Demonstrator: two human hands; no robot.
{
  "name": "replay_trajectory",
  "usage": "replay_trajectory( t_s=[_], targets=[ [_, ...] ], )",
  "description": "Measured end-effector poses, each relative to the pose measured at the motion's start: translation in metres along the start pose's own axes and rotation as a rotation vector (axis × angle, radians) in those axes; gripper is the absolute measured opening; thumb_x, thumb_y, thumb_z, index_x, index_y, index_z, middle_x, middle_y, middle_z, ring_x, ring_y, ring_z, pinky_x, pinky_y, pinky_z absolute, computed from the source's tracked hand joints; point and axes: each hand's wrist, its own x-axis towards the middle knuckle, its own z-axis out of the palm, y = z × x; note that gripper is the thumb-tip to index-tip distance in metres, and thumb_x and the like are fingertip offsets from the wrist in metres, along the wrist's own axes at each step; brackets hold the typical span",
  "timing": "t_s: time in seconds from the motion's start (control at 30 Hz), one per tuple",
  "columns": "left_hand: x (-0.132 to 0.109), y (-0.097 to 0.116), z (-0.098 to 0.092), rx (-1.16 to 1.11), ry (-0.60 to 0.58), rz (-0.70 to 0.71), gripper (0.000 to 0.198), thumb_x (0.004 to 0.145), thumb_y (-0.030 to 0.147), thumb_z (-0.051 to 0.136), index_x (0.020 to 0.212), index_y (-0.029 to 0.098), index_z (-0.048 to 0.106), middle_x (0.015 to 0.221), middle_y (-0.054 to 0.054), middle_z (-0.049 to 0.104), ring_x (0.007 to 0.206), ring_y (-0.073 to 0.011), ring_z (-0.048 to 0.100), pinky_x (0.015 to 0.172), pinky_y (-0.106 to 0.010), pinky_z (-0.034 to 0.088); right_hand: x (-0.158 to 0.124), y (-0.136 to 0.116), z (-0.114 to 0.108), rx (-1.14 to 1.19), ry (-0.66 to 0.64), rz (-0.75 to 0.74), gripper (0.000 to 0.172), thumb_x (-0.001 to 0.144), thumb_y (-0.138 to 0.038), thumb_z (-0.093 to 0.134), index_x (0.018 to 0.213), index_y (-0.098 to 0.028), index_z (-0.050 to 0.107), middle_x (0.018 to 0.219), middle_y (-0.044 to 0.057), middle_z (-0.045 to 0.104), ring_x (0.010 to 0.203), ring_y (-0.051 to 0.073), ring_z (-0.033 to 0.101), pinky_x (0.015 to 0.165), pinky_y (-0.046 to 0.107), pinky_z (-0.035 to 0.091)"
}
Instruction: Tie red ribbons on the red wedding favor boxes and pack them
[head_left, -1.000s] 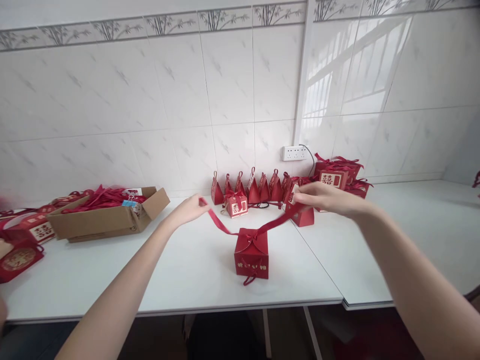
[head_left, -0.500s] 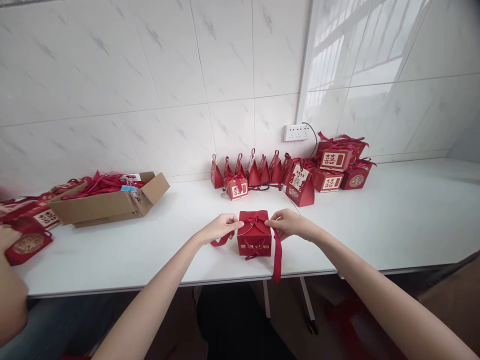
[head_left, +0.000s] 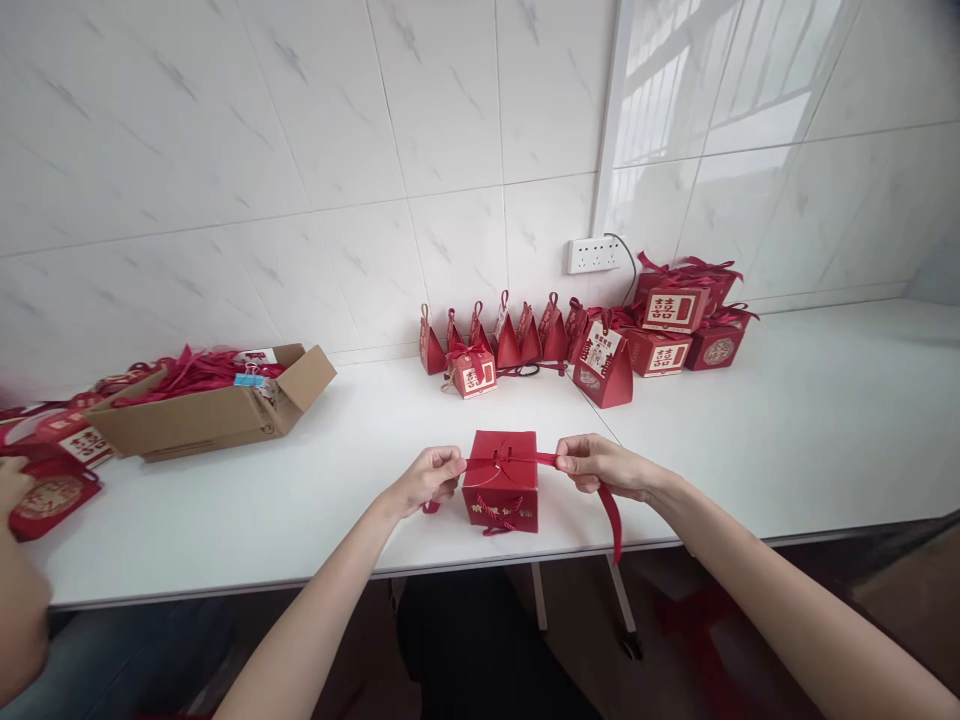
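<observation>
A red gift box point(head_left: 501, 506) with a twisted cord on its front stands near the table's front edge. Across its top runs a red ribbon point(head_left: 546, 459), stretched taut with a crossing at the middle by the slots in the lid. My left hand point(head_left: 429, 478) pinches the ribbon at the box's left side. On the right, my right hand point(head_left: 604, 465) grips the other length a little way off the box, and its tail hangs down over the table's edge.
A cardboard carton point(head_left: 202, 425) of red ribbons is at left, beside more red boxes and a co-worker's hand point(head_left: 13, 490). Peaked red boxes point(head_left: 507, 340) line the wall, with a small bowed box point(head_left: 474, 372) in front. Stacked boxes point(head_left: 664, 350) stand back right.
My hands have moved apart, the right one farther out. The bow loops on top are gone and the ribbon is pulled straight across the lid. The box appears slightly lower and turned.
</observation>
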Motion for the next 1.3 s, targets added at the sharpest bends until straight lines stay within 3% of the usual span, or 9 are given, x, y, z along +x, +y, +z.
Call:
replay_trajectory(
  t_s=[0.2,0.3,0.4,0.6,0.83,0.97,1.07,1.2,1.3],
  targets=[
    [-0.008,-0.007,0.017,-0.068,0.073,0.024,0.052,0.065,0.057,0.067,0.057,0.019,0.032,0.034,0.012,0.026,0.027,-0.0019,0.021,0.033,-0.018,0.015,-0.011,-0.018,0.005,-0.259,0.044,-0.135,0.034,0.066,-0.048,0.072,0.064,-0.016,0.062,0.060,-0.003,0.048,0.058,0.010,0.043,0.058,0.026,0.033],
    [-0.013,-0.005,0.029,-0.091,0.089,0.004,0.049,0.066,0.056,0.066,0.058,0.019,0.034,0.035,0.011,0.029,0.027,-0.0029,0.025,0.033,-0.018,0.018,-0.011,-0.027,0.021,-0.224,0.081,-0.247,0.032,0.069,-0.050,0.068,0.075,-0.018,0.069,0.085,0.004,0.064,0.085,0.018,0.056,0.076,0.030,0.041],
    [-0.017,0.000,0.037,-0.050,0.085,0.026,0.046,0.068,0.055,0.065,0.058,0.018,0.039,0.040,0.008,0.039,0.034,-0.0044,0.037,0.039,-0.019,0.031,-0.004,-0.032,0.039,-0.237,0.139,-0.292,0.033,0.069,-0.050,0.069,0.080,-0.019,0.072,0.111,0.008,0.064,0.104,0.023,0.056,0.087,0.033,0.041],
    [-0.029,0.016,0.032,0.182,-0.022,-0.022,0.042,0.074,0.056,0.058,0.066,0.017,0.047,0.059,0.000,0.056,0.054,-0.0096,0.054,0.053,-0.021,0.039,0.014,-0.024,0.057,-0.471,0.262,-0.371,0.032,0.080,-0.044,0.055,0.075,-0.016,0.070,0.084,0.006,0.069,0.079,0.022,0.060,0.075,0.033,0.045],
    [-0.032,0.056,0.020,0.537,0.046,-0.063,0.035,0.076,0.051,0.057,0.089,0.019,0.053,0.065,0.002,0.056,0.044,-0.0066,0.039,0.043,-0.020,0.029,0.019,-0.012,0.066,-0.550,0.415,-0.417,0.016,0.082,-0.021,0.050,0.084,-0.020,0.065,0.096,0.006,0.069,0.090,0.020,0.062,0.084,0.033,0.045],
    [-0.030,0.083,0.025,0.827,0.044,-0.060,0.036,0.078,0.051,0.050,0.086,0.017,0.060,0.063,-0.001,0.061,0.044,-0.0077,0.037,0.043,-0.021,0.028,0.018,-0.013,0.070,-0.449,0.499,-0.350,0.018,0.077,-0.019,0.057,0.095,-0.022,0.057,0.082,0.000,0.072,0.077,0.017,0.065,0.072,0.030,0.049],
    [-0.029,0.101,0.033,1.046,-0.002,-0.078,0.032,0.079,0.046,0.046,0.073,0.018,0.061,0.069,-0.002,0.064,0.048,-0.0103,0.045,0.045,-0.023,0.031,0.018,-0.017,0.070,-0.437,0.496,-0.316,0.013,0.075,-0.016,0.059,0.088,-0.020,0.060,0.077,0.000,0.072,0.076,0.016,0.067,0.072,0.028,0.050],
    [-0.024,0.121,0.044,1.233,-0.001,0.062,0.022,0.079,0.037,0.045,0.088,0.023,0.059,0.079,0.000,0.063,0.058,-0.0124,0.051,0.051,-0.023,0.034,0.019,-0.022,0.069,-0.456,0.450,-0.324,0.009,0.074,-0.015,0.059,0.078,-0.019,0.066,0.078,0.002,0.073,0.076,0.017,0.069,0.074,0.027,0.050],
    [-0.020,0.131,0.050,1.372,-0.134,0.048,0.021,0.073,0.039,0.053,0.086,0.023,0.058,0.069,0.001,0.057,0.054,-0.0130,0.047,0.047,-0.023,0.028,0.019,-0.023,0.069,-0.492,0.446,-0.338,0.010,0.074,-0.016,0.059,0.077,-0.019,0.068,0.078,0.001,0.073,0.077,0.017,0.069,0.073,0.027,0.050]
  ],
)
